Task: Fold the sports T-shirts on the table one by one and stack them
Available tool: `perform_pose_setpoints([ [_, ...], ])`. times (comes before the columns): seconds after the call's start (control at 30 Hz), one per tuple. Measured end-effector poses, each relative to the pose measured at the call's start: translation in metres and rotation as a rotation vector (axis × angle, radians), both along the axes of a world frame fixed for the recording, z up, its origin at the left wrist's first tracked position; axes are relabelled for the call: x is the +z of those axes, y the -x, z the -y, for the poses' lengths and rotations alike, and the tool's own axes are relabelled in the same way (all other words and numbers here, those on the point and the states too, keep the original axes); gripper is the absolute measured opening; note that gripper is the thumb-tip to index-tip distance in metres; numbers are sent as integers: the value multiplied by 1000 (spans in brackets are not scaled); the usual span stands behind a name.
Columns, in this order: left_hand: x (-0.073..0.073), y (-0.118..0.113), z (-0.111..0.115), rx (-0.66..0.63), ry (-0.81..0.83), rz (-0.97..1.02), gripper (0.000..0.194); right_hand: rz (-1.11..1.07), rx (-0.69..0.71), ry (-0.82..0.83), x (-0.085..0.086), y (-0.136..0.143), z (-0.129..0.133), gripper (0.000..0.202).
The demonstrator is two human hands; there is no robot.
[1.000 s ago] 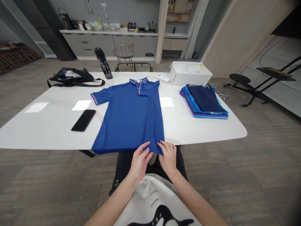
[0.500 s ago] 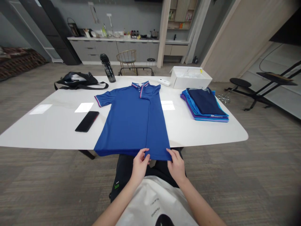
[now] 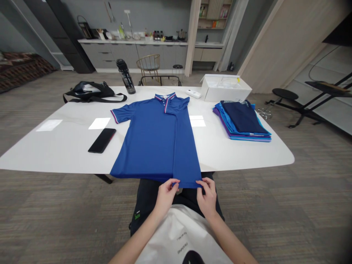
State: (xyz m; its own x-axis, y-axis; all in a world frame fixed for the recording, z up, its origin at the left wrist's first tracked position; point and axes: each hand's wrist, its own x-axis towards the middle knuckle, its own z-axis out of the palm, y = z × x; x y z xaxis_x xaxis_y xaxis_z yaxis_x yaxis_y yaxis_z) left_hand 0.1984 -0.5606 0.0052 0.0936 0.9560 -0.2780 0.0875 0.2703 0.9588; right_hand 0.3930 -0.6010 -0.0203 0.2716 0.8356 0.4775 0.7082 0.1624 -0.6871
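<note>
A blue polo shirt (image 3: 151, 143) lies spread on the white table (image 3: 68, 154), its striped collar at the far end and its hem hanging past the near edge. The right side of the shirt is folded inward, with that sleeve doubled back on itself; the left sleeve lies stretched out. My left hand (image 3: 167, 192) pinches the hem at the inner edge of the folded strip. At the strip's outer corner, my right hand (image 3: 206, 192) grips the hem between thumb and fingers.
A stack of folded shirts (image 3: 242, 123) lies on the right, before a white box (image 3: 225, 88) and a white remote-like device (image 3: 193, 94). A phone (image 3: 102, 140) rests left of the polo. Farther back are a black bag (image 3: 93, 91) and a dark bottle (image 3: 125, 77).
Both hands keep hold of the hem and have shifted slightly, the left one a little to the right. The folded strip looks slightly straighter. The camera view has moved a bit.
</note>
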Motion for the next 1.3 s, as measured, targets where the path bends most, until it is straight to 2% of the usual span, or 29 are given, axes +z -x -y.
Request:
perform_pose_setpoints([
  [0.17,-3,2,-3,-69,20,-35,32,-9,6,27,-5,-4,4,26],
  [0.23,2,9,-2,-163,53,-69,35,5,22,36,-4,-6,5,23],
  [0.3,15,20,-1,-335,82,-135,36,25,44,23,1,-8,3,22],
  [0.37,35,35,-4,-525,87,-196,35,26,100,-1,14,-7,-6,21],
  [0.43,59,53,-16,-612,49,-216,35,10,220,14,33,-4,-26,18],
  [0.47,70,63,-27,-601,11,-214,35,1,293,44,45,-1,-40,16],
  [0.53,89,84,-56,-481,-113,-248,35,-8,423,148,72,11,-76,15],
  [0.6,98,106,-91,-283,-254,-357,32,-24,527,249,96,30,-121,17],
  [0.67,96,126,-123,-104,-353,-526,29,-25,709,336,114,57,-174,16],
  [0.73,85,143,-147,17,-423,-733,28,-85,889,441,123,93,-231,18],
  [0.8,69,155,-163,79,-456,-917,29,-167,980,570,123,137,-288,18],
  [0.9,49,168,-183,116,-440,-1061,32,-260,926,631,115,211,-368,16],
  [0.97,46,176,-203,135,-428,-1088,35,-248,860,591,108,259,-413,16],
  [1.03,51,186,-229,163,-422,-1090,36,-149,800,506,102,299,-450,16],
  [1.13,71,202,-280,189,-386,-1118,34,-24,747,455,94,344,-493,16],
  [1.23,87,215,-333,205,-289,-1203,33,11,736,486,87,372,-529,21],
  [1.3,91,223,-366,260,-192,-1281,33,35,728,515,84,385,-551,26],
])
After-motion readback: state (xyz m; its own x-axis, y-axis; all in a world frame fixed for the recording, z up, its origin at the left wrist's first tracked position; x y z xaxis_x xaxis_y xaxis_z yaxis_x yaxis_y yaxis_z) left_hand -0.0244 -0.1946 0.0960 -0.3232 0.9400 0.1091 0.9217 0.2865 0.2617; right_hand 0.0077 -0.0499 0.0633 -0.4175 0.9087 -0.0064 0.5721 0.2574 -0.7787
